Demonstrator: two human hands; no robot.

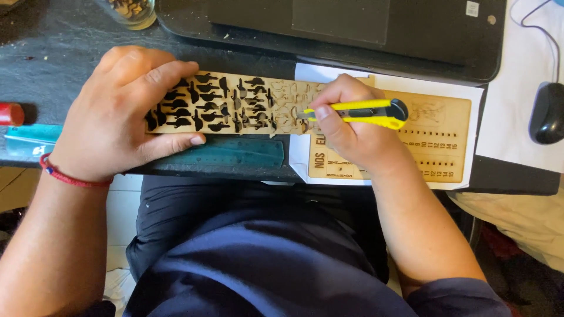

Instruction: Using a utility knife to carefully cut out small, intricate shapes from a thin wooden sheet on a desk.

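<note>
Left hand (117, 114) pressed flat, fingers spread, pinning laser-cut wooden strip (226, 104) to the dark desk (59, 47), above green ruler (235, 154). Right hand (352, 126) clamped on yellow utility knife (367, 113), blade at the strip's right portion.

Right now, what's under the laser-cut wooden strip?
The laser-cut wooden strip lies on the dark desk, its right end over white paper. The left hand covers its left end.
</note>
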